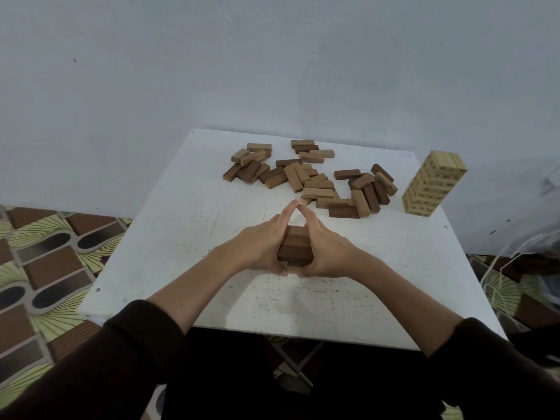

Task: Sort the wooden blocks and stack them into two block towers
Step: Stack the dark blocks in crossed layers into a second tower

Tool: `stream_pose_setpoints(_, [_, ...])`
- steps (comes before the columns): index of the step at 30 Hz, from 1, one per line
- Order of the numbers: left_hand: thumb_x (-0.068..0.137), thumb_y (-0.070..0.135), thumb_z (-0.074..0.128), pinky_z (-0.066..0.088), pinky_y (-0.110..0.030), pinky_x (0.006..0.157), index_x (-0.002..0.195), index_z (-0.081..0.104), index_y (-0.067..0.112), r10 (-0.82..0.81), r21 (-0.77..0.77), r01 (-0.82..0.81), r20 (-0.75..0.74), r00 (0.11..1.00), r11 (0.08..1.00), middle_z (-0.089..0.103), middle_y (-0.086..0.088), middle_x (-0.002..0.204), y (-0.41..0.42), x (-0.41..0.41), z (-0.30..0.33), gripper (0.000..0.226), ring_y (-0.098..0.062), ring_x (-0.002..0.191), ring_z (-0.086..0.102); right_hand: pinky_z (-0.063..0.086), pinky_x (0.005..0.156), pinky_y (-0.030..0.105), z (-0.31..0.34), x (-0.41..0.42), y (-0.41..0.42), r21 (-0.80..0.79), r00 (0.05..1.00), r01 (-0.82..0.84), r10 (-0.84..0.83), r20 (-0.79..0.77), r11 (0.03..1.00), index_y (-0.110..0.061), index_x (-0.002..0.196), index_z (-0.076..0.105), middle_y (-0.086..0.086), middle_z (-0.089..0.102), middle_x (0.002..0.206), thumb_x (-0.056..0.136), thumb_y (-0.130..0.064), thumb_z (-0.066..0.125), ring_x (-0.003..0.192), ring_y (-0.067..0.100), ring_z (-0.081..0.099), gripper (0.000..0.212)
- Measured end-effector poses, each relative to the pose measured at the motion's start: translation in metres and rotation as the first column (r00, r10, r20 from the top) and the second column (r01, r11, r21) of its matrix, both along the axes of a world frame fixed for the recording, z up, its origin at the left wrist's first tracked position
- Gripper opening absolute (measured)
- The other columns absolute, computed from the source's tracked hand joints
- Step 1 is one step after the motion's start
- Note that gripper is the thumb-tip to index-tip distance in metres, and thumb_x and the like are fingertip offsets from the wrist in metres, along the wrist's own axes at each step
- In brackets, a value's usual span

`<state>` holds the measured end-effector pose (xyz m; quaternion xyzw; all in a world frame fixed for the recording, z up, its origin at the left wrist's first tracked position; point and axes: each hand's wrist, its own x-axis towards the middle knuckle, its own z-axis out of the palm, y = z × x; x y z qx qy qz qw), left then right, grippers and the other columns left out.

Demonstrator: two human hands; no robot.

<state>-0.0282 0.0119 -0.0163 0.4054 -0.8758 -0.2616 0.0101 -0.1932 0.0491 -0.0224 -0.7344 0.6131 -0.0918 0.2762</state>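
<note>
Head view: left hand (260,247) and right hand (324,250), each grip pressing flat-fingered against the dark block stack (295,248)

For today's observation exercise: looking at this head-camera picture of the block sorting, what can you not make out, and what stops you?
- Brown stack, head view: its sides and layer count are hidden by the left hand and right hand pressed against it.
- Pale tower: dark printed marks too small to read.
- Loose blocks: overlapping, so no exact count.
- White cords: cut off by the right edge.
</note>
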Motion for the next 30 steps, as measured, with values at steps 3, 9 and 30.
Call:
stream_pose_setpoints(3, [0.059, 0.035, 0.089, 0.039, -0.04, 0.104, 0.146, -0.022, 0.027, 0.035, 0.01, -0.035, -0.043, 0.998, 0.999, 0.03, -0.007, 0.146, -0.001, 0.006, -0.003, 0.142, -0.022, 0.128, 0.036, 0.049, 0.095, 0.045, 0.004, -0.005, 0.004, -0.02, 0.999, 0.03, -0.031, -0.024, 0.999, -0.032, 0.146, -0.012, 0.002, 0.029, 0.144, 0.06, -0.036, 0.087, 0.117, 0.023, 0.049, 0.131])
stream_pose_setpoints(9, [0.069, 0.025, 0.084, 0.02, -0.037, 0.117, 0.147, -0.022, 0.023, 0.201, 0.235, -0.145, -0.237, 0.951, 0.961, -0.002, 0.01, 0.158, 0.02, 0.019, -0.025, 0.132, -0.015, 0.145, 0.007, 0.025, 0.113, 0.04, -0.015, -0.007, 0.036, -0.055, 0.952, 0.222, -0.204, 0.23, 0.974, -0.019, 0.149, -0.007, -0.001, 0.012, 0.154, 0.069, -0.051, 0.077, 0.139, 0.018, 0.018, 0.12])
stream_pose_setpoints(30, [0.08, 0.011, 0.064, -0.016, -0.027, 0.113, 0.146, -0.025, 0.018, 0.176, 0.111, -0.152, -0.263, 0.949, 0.982, -0.005, 0.0, 0.159, 0.033, 0.006, -0.048, 0.111, -0.008, 0.144, -0.004, 0.012, 0.119, 0.043, -0.05, 0.012, 0.046, -0.224, 0.973, 0.226, -0.207, 0.106, 0.948, -0.013, 0.149, -0.012, 0.002, 0.006, 0.158, 0.07, -0.08, 0.03, 0.141, 0.014, 0.012, 0.112])
